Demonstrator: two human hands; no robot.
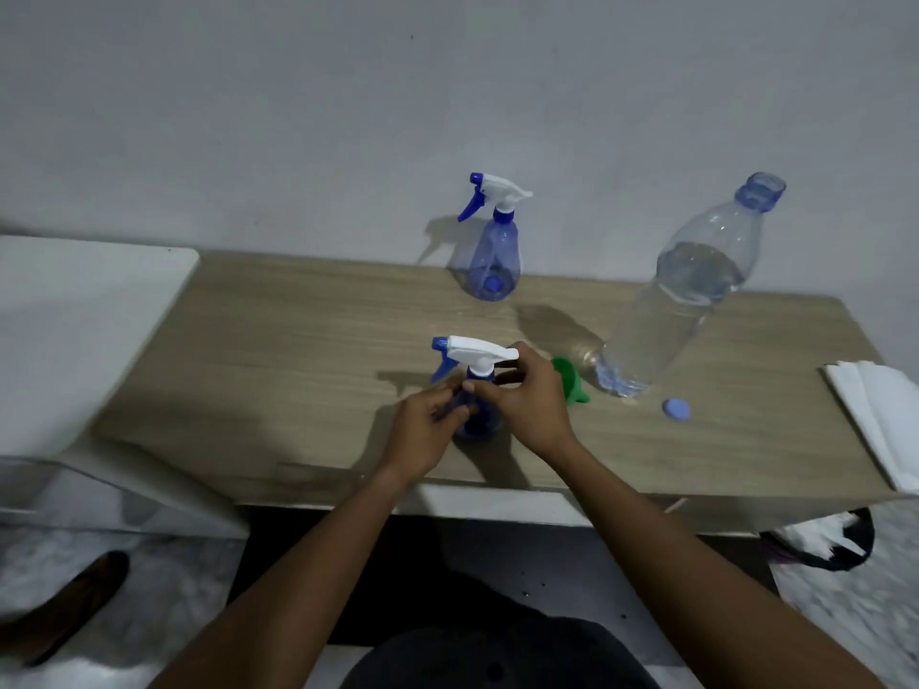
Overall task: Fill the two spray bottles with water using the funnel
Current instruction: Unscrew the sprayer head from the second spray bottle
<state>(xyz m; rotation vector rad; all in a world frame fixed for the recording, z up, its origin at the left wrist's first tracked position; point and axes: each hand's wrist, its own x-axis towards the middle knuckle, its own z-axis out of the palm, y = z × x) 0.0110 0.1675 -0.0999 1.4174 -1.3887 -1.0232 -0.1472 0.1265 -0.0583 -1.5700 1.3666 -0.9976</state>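
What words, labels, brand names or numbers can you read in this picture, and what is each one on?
No readable text shows anywhere in this view.
The near spray bottle and the far spray bottle: plain plastic, no label shows.
The water bottle: clear, no label shows.
The blue cap, the green funnel and the white sheets: no markings I can make out.

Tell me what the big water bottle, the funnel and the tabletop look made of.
Big water bottle: thin clear plastic, glossy; the water shows through it.
Funnel: opaque green plastic, smooth by the look of it.
Tabletop: matte pale wood grain, probably laminate rather than solid wood.
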